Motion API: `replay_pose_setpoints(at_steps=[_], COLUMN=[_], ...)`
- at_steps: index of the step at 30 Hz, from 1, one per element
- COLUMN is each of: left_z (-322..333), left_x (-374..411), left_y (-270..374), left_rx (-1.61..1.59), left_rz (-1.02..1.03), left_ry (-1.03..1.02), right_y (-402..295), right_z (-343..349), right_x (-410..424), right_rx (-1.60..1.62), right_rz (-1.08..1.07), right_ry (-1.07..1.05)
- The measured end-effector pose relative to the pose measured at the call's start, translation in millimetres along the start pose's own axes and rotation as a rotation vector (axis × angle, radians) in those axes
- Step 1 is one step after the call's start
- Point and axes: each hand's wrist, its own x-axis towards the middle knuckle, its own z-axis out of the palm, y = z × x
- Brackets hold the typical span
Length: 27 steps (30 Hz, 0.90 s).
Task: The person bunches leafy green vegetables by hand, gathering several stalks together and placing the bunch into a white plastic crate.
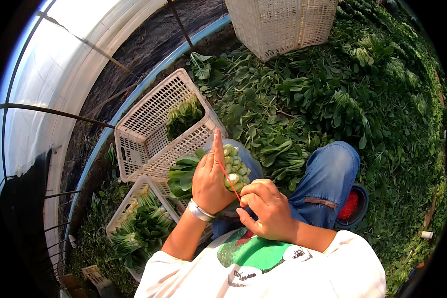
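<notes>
A bunch of bok choy (237, 167) lies above my lap, its pale cut stem ends to the right and its green leaves (182, 175) to the left. My left hand (210, 175) lies across the bunch with its fingers held straight and the thumb side facing me, steadying it. A thin red tie (228, 176) runs taut from the left hand's fingers down to the fingertips of my right hand (264, 208), which pinch its end. How far the tie goes around the bunch is hidden by the left hand.
A white plastic crate (152, 149) with bok choy inside tilts ahead on the left. Tied bunches (141, 219) fill a second crate (113, 223) nearer me. Stacked crates (283, 26) stand at the far end. Cut greens (320, 108) cover the ground; a blue pipe (134, 93) edges the greenhouse film.
</notes>
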Motion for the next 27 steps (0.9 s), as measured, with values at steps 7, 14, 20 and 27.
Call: replay_pose_setpoints(at_steps=[7,14,20,27], left_z=[4.0,-2.4,-11.3,-21.8], left_x=[-2.7,-11.3,-4.0,-11.7], left_y=[1.1,-10.3,-22.8,-28.9], left_rx=[0.042,-0.031,-0.18,-0.486], left_rz=[-0.051,-0.053,0.076,-0.139], left_ry=[0.0,0.029,-0.011,-0.037], right_y=[35.2,45.5,138.5,129.9], right_z=[25.5,17.7,21.2,46.4], right_x=[18.5,24.1,113.4,161.0], right_rx=[-0.296,0.527,0.865,0.491], right_rz=[-0.207,0.016,0.236,-0.382], right_ry=[0.202,0.029,-0.263,-0.497])
